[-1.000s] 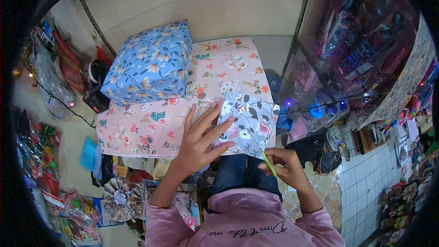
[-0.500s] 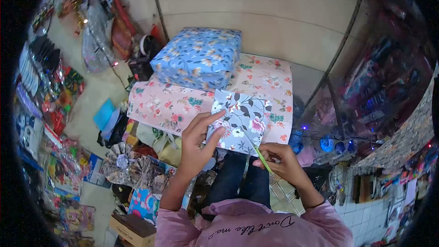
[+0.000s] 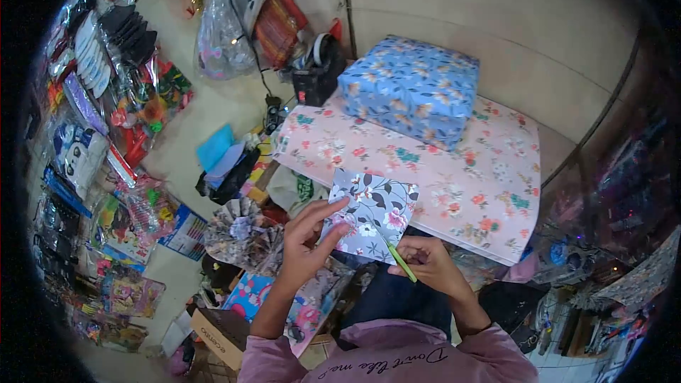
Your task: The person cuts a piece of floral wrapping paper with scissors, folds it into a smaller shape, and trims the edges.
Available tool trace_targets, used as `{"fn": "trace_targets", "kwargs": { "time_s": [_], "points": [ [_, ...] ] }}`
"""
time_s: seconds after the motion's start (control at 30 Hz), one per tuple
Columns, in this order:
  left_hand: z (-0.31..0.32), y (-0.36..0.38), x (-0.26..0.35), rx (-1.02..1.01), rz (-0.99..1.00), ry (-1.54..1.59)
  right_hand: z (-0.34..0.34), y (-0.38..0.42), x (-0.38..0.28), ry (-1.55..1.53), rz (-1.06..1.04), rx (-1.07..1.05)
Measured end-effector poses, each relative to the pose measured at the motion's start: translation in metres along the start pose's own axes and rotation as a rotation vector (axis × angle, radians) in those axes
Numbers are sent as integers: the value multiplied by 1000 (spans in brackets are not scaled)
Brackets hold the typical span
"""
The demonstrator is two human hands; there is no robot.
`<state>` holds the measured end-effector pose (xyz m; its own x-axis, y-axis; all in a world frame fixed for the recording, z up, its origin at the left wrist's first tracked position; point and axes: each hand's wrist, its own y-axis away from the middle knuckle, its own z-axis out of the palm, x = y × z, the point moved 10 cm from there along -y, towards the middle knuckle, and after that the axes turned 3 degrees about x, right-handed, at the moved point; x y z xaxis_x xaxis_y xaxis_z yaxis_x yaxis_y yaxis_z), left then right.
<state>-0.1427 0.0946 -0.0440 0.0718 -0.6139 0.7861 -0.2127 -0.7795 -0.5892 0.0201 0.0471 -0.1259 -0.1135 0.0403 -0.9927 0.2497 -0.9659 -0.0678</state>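
My left hand pinches the left edge of a piece of grey floral paper, thumb and fingers lying over its face. The paper has white and pink flowers with dark leaves. In my right hand is a slim green cutter knife, gripped near the paper's lower right edge. Its thin blade lies against the paper; the exact tip is hard to make out. Beyond the hands, a box wrapped in blue floral paper rests on pink floral wrapping paper.
A pleated paper rosette and a cardboard box are to the left of my arms. Packaged goods lie along the far left. A black object with a tape roll stands behind the pink paper.
The view has turned, so the blue box and pink paper appear farther right. Both hands keep their hold, and the grey paper and green cutter sit slightly lower in view.
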Motion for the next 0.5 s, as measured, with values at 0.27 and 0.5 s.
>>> {"fn": "trace_targets", "kwargs": {
  "time_s": [0.27, 0.5],
  "points": [
    [-44, 13, -20, 63, -82, 26, 41, -21, 7, 86, 52, 45],
    [-51, 39, -6, 112, -94, -65, 51, -18, 14, 146, 6, -76]
  ]
}}
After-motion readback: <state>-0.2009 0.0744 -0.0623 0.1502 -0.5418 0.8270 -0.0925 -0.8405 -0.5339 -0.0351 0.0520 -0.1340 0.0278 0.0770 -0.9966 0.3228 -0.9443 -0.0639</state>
